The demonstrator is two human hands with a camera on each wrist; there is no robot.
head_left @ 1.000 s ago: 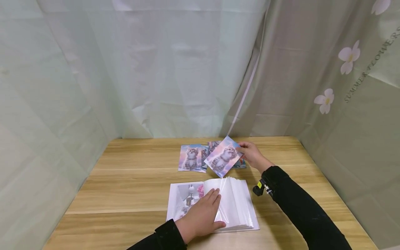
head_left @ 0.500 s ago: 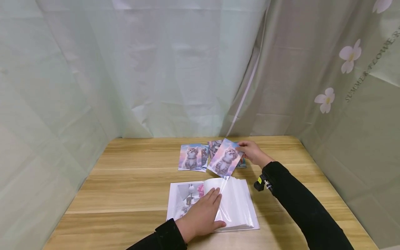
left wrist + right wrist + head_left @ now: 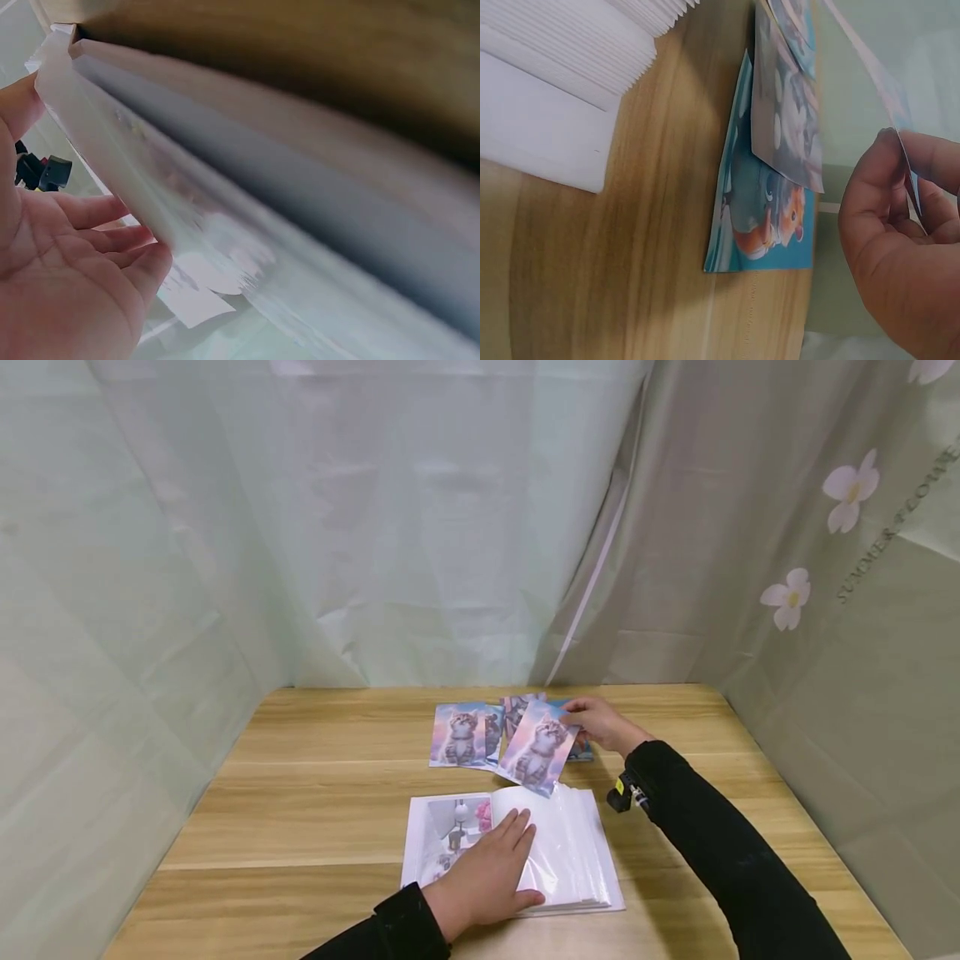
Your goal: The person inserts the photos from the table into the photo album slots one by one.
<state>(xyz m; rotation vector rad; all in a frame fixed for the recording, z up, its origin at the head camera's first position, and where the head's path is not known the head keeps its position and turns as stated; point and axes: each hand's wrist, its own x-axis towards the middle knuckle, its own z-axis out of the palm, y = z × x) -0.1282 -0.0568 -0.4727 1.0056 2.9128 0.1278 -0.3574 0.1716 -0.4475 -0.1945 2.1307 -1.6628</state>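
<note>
The album (image 3: 577, 860) lies spread on the bench (image 3: 322, 818), near the front edge of the head view. Its left page carries a printed picture (image 3: 459, 827); its right side shows a glossy clear pocket over white page stock.

Left hand (image 3: 483, 878): laid across the middle of the album, fingers extended and thumb spread to the side. The hand covers part of the printed picture and the inner area of the right page. It grips nothing.

Right hand (image 3: 603, 725): thumb and fingers pinch the kitten card (image 3: 536, 747) at its upper right edge. The kitten card is tilted, with its lower end in line with the top edge of the album in the head view; contact between the two cannot be determined.

Beyond the album, a second kitten card (image 3: 456, 735) partly covers a blue card (image 3: 492, 731). To the right, a pale card (image 3: 787, 105) overlaps a teal card (image 3: 769, 217) printed with an orange animal; the kitten card partly hides both in the head view.

Black sleeves (image 3: 720, 843) cover both arms. A small camera (image 3: 621, 795) is mounted at the right wrist. A pale curtain (image 3: 450, 527) stands behind the bench.
</note>
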